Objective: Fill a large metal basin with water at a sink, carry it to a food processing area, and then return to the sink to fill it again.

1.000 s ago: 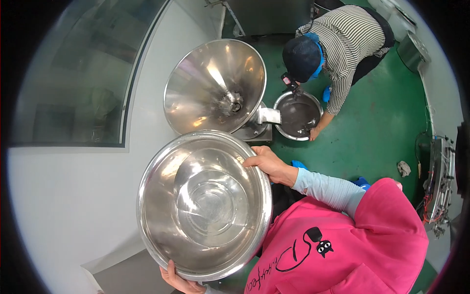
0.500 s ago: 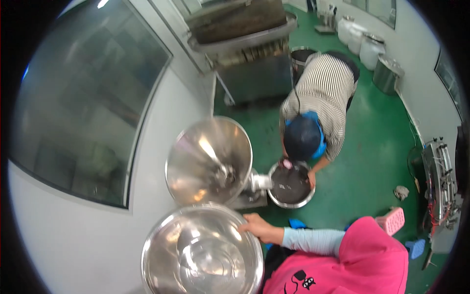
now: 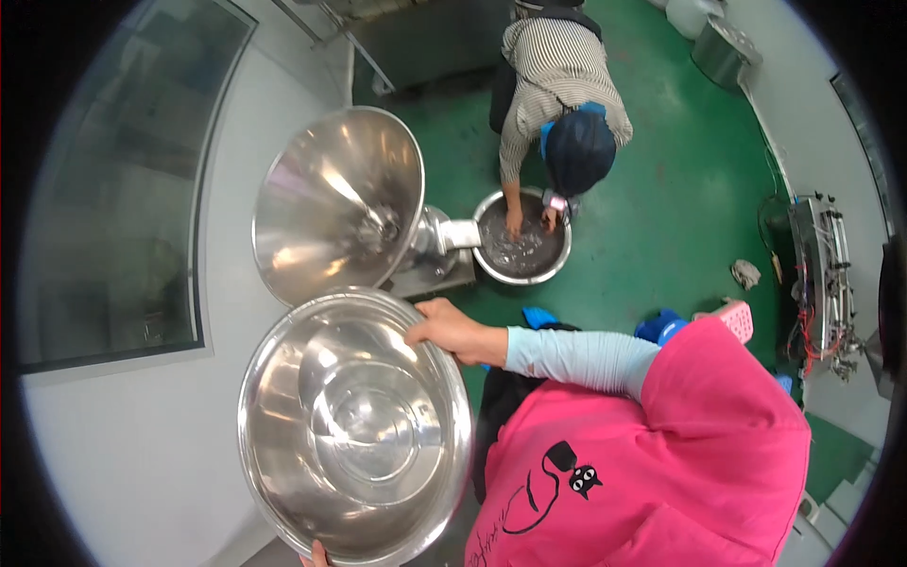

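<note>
A wide, shiny steel basin is held up in front of me, its bare inside facing up toward me. My right hand grips its far right rim, fingers hidden beneath and thumb over the edge. At the near edge, only the fingertips of my left hand show, curled on the rim. Just beyond the basin stands a large steel funnel hopper with a side spout. Under the spout sits a steel bowl of dark wet material, where a co-worker's hands are dipped.
The co-worker bends over the bowl in a striped top. A white wall with a window runs along the left. Metal equipment stands at the right beside a crumpled cloth and a pink stool on the green floor.
My view has shifted, so the hopper and bowl sit higher and further left. My left fingertips have come into view. The co-worker's hand has gone from the bowl's right rim into the bowl.
</note>
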`<state>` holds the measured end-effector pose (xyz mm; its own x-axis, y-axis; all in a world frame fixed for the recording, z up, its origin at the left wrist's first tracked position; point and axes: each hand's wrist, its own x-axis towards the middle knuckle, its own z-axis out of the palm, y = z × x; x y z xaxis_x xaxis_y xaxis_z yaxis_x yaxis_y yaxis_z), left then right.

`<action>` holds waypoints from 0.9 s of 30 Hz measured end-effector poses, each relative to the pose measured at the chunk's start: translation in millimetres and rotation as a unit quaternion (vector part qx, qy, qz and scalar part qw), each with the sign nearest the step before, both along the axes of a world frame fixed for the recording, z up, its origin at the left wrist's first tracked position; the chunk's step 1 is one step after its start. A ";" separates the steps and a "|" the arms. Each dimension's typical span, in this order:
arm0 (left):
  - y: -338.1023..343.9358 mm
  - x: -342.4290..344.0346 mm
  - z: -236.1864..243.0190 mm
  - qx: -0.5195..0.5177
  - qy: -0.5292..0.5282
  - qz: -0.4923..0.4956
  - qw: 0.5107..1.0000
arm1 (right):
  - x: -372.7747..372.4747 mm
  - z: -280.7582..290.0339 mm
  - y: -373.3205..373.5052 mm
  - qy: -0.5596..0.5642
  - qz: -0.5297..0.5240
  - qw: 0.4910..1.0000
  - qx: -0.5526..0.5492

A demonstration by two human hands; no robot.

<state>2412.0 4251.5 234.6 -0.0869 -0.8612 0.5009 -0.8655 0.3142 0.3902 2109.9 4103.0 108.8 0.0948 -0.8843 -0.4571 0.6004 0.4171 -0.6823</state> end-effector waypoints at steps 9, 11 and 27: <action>-6.1 14.1 3.6 0.074 0.065 0.096 0.990 | 5.0 -7.5 2.8 -0.031 0.017 0.999 0.007; -15.4 -21.2 33.3 0.160 0.426 0.275 0.847 | 3.0 1.7 8.3 -0.003 0.017 1.000 -0.008; -27.7 -31.0 42.1 0.114 0.453 0.218 0.857 | -3.9 2.5 6.2 -0.061 0.032 0.997 0.022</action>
<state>2381.0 4223.8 276.7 0.6031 -0.7976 0.0069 -0.1914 -0.1363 0.9720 2106.0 4109.2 111.3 0.2070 -0.8542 -0.4770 0.6487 0.4848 -0.5866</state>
